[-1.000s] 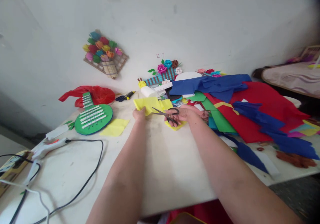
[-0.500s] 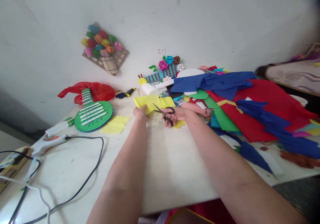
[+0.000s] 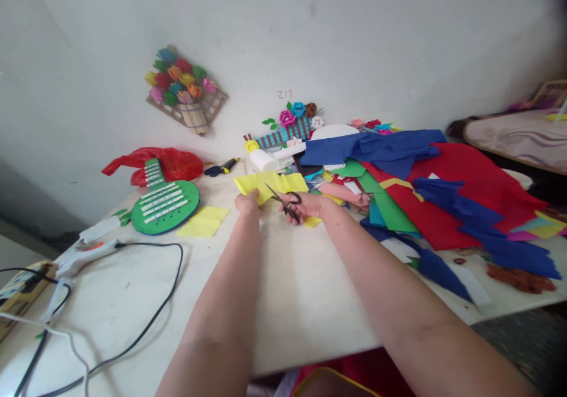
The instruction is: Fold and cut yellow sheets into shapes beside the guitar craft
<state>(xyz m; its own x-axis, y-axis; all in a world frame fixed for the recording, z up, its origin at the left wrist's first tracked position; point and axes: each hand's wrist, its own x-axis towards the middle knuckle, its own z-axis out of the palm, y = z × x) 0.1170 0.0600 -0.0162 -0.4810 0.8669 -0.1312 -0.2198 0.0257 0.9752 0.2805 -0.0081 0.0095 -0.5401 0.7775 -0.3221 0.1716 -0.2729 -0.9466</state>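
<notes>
My left hand (image 3: 248, 201) is closed on the lower left edge of a yellow sheet of paper (image 3: 283, 183), which stands raised above the table. In my right hand (image 3: 301, 208) is a pair of scissors (image 3: 289, 203) with black handles, its fingers through the loops. The blades point up and left, over the paper's lower edge; whether they touch it I cannot tell. Under my right hand lies a small yellow piece (image 3: 312, 222). Another yellow piece (image 3: 204, 221) rests flat on the table to the left of my left hand.
A green guitar-shaped craft (image 3: 166, 207) and a red plastic bag (image 3: 172, 163) lie at left, near a glue gun (image 3: 88, 258) with a looping cord. Black-and-yellow scissors (image 3: 221, 167) lie behind. Heaped red (image 3: 478, 190), blue and green sheets cover the right side.
The scissors and my right hand have shifted slightly left relative to the yellow paper. My left hand keeps its hold. The whole view has turned a little.
</notes>
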